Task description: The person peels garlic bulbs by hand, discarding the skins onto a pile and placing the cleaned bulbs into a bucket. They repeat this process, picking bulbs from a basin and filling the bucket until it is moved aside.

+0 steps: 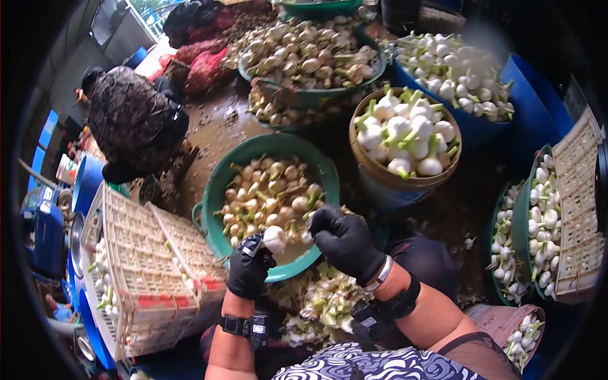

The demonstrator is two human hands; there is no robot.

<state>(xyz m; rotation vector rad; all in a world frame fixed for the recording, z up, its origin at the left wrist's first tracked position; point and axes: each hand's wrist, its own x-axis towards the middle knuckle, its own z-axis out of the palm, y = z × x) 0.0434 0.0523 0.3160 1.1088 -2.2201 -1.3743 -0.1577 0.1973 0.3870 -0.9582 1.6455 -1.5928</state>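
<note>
My left hand, in a black glove, is closed around a white garlic bulb that pokes out beyond the fingertips. My right hand, also gloved in black, is curled shut just to the right. Whatever its fingers may grip is hidden. Both hands are over the near rim of a green basin. Inside the basin lie many brownish, unpeeled garlic bulbs, with cloudy liquid at the near side. Below the hands is a heap of pale garlic skins and trimmings.
Cleaned bulbs fill a tan-rimmed bucket and a blue tub. A larger green tub of unpeeled garlic stands behind. Plastic crates flank me, left and right. Another person crouches at the far left.
</note>
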